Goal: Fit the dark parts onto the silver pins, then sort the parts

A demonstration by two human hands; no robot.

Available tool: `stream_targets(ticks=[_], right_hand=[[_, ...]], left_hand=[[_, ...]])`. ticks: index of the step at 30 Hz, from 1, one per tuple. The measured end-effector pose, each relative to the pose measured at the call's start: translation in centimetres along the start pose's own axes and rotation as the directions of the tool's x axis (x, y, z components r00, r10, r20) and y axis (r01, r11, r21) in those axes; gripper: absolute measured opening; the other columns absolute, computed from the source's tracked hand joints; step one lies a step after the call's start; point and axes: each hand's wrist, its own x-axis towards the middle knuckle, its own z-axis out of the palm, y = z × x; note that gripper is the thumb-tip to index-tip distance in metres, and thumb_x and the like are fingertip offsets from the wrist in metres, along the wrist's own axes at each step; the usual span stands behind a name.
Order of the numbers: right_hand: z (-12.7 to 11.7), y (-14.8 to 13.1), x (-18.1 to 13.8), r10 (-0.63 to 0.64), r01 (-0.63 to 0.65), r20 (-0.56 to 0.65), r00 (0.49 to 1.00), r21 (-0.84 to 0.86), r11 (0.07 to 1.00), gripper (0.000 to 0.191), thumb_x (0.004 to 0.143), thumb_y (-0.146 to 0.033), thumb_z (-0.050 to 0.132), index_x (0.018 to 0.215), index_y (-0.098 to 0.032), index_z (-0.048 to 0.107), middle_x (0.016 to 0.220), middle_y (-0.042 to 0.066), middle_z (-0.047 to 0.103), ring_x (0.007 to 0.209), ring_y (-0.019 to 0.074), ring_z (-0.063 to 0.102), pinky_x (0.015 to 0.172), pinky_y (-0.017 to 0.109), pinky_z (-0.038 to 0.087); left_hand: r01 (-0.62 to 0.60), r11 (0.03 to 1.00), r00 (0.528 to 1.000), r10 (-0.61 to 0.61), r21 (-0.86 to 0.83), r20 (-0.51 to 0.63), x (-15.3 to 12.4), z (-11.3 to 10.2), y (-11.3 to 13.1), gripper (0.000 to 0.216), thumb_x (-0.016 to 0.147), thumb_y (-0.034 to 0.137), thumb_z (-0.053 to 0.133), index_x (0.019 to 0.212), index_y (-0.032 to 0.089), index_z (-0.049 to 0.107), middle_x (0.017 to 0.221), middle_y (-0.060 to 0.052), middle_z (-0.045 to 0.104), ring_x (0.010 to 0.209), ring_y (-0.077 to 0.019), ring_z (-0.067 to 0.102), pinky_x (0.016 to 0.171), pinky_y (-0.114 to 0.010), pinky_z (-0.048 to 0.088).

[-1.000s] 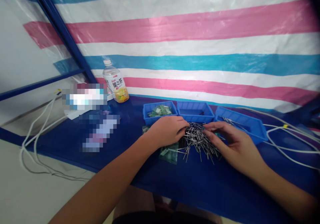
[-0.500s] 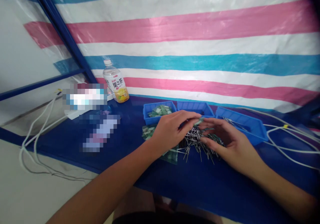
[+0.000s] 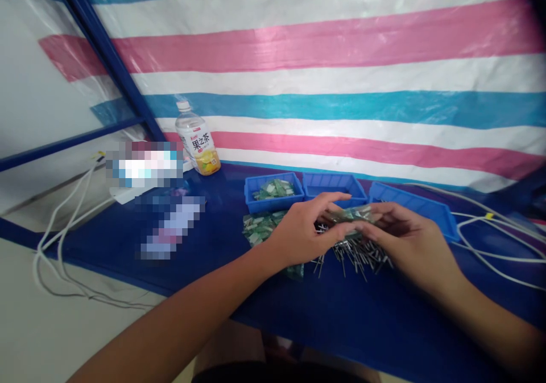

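A small clear, greenish plastic bag (image 3: 353,214) is held up between my two hands, above a pile of thin metal pins (image 3: 356,255). My right hand (image 3: 405,235) pinches its right end between thumb and fingers. My left hand (image 3: 305,223) has its thumb against the bag's near side and its index finger stretched out above; its other fingers are partly hidden behind. What is inside the bag cannot be made out. By my left wrist lies a heap of green-and-white packets (image 3: 261,227), partly covered by my forearm.
Behind my hands stand three blue bins: a left bin (image 3: 273,206) with green packets, a middle bin (image 3: 335,184) and a right bin (image 3: 426,215). A drink bottle (image 3: 198,141) stands at the back left. White cables (image 3: 503,252) run along the right of the blue table (image 3: 341,314).
The plastic bag has come into clear view between my hands. My left hand has shifted slightly right, and my right fingers have closed on the bag's right end.
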Motion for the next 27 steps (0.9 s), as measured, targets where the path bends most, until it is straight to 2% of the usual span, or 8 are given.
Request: stream_targets(ticks=[5,12,15,20,27], right_hand=[[0.24,-0.14,0.14,0.04,-0.04,-0.013,0.999,0.052,0.998,0.035,0.081,-0.044,0.093,0.108,-0.029,0.077,0.093,0.003,0.081,0.079,0.0205,0.075,0.072,0.034,0.063],[0.2,-0.64,0.28,0.005,-0.004,0.036,0.999,-0.014,1.0,0.03,0.082,-0.046,0.091,0.102,-0.026,0.078,0.082,0.003,0.08,0.071,0.0205,0.074,0.067,0.034,0.063],[0.21,-0.6,0.21,0.023,-0.023,0.018,1.0,0.024,0.999,0.033,0.08,-0.044,0.093,0.103,-0.027,0.078,0.087,0.002,0.081,0.072,0.0208,0.077,0.07,0.035,0.065],[0.14,-0.4,-0.01,0.082,-0.081,-0.007,0.997,0.075,0.994,0.037,0.078,-0.042,0.096,0.107,-0.028,0.076,0.087,0.002,0.082,0.073,0.0217,0.079,0.072,0.035,0.066],[0.25,-0.5,0.27,0.111,-0.117,0.047,0.993,0.156,0.981,0.04,0.078,-0.041,0.096,0.109,-0.028,0.075,0.094,0.003,0.083,0.084,0.0225,0.081,0.079,0.035,0.067]], left_hand=[[0.078,0.994,0.997,-0.077,-0.082,0.018,0.18,0.1,-0.55,0.051,0.095,0.037,0.075,0.142,0.026,0.062,0.116,-0.009,0.08,0.094,-0.024,0.08,0.086,-0.042,0.069],[0.126,0.987,0.99,-0.132,-0.102,-0.053,0.31,0.04,-0.84,0.053,0.092,0.038,0.074,0.143,0.025,0.062,0.107,-0.009,0.079,0.089,-0.022,0.076,0.084,-0.04,0.067],[0.14,0.983,0.988,-0.147,-0.119,-0.05,0.26,-0.01,-0.53,0.052,0.092,0.038,0.074,0.141,0.024,0.064,0.107,-0.009,0.079,0.091,-0.022,0.076,0.085,-0.039,0.065],[0.233,0.952,0.966,-0.249,-0.197,-0.064,0.36,-0.02,-0.36,0.054,0.088,0.04,0.082,0.138,0.025,0.068,0.104,-0.008,0.08,0.09,-0.0227,0.078,0.084,-0.038,0.065],[0.269,0.926,0.954,-0.295,-0.266,-0.061,0.58,-0.29,-0.59,0.057,0.082,0.039,0.089,0.135,0.024,0.071,0.102,-0.008,0.081,0.092,-0.0253,0.08,0.084,-0.038,0.065]])
